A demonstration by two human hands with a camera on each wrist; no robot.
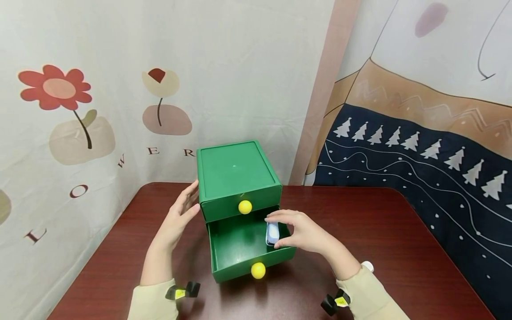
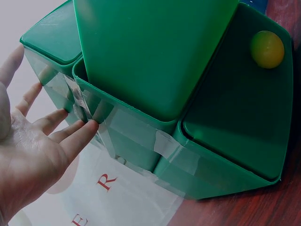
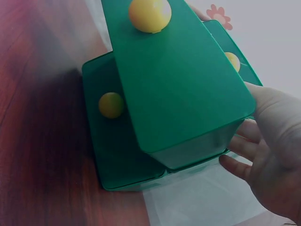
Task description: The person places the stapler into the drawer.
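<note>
A green drawer cabinet [image 1: 236,171] with yellow ball knobs stands on the table, its middle drawer [image 1: 228,262] pulled out. Inside that drawer, at the right side, is a small oblong light-blue and white thing [image 1: 273,233]; its exact kind is unclear. My right hand [image 1: 304,232] reaches over the drawer's right wall and pinches this thing between thumb and fingers at its two ends. The right wrist view hides it behind the drawer wall. Against the cabinet's left side, my left hand [image 2: 37,150] rests its spread, fairly straight fingertips, near strips of clear tape [image 2: 169,146].
The dark red wooden table [image 1: 352,249] extends on both sides of the cabinet. Behind it hangs a pale printed cloth [image 1: 248,66] with flowers and letters. A dark blue cloth [image 1: 400,164] with white trees hangs at the right.
</note>
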